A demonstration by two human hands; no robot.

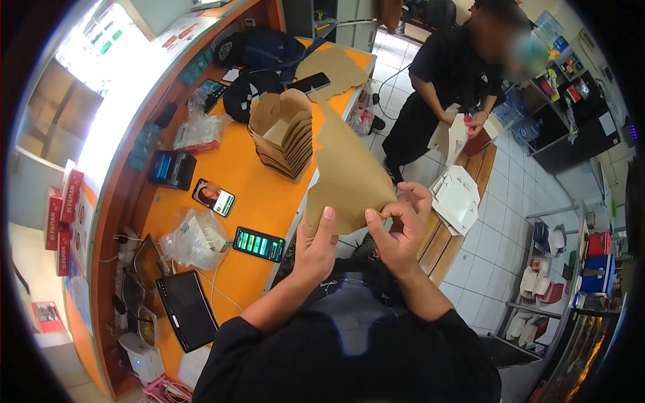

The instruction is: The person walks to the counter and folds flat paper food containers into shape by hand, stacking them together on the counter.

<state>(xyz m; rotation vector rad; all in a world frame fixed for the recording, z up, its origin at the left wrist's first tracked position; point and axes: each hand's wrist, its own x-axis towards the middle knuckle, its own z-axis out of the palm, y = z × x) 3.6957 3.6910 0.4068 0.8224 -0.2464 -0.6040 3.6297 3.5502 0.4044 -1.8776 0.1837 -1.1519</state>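
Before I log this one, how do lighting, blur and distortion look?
Head view: glare washes out the upper left; strong wide-angle distortion, black corners; a blurred patch covers the co-worker's head, while the left hand, right hand and brown cardboard look fairly sharp.

Stacked boxes (290, 149) left of cardboard (349, 164)

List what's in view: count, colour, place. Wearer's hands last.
cardboard piece: one, brown, held at centre
counter: one, orange, left
nested boxes: one stack, brown, on the counter
phones: at least three, dark, on the counter
tablet-like device: one, black, counter's near end
bench: one, brown, right of the counter
cartons: several, white, on the bench
co-worker: one, black clothes, beside the bench
left hand: one, bare, gripping the cardboard piece
right hand: one, bare, likewise
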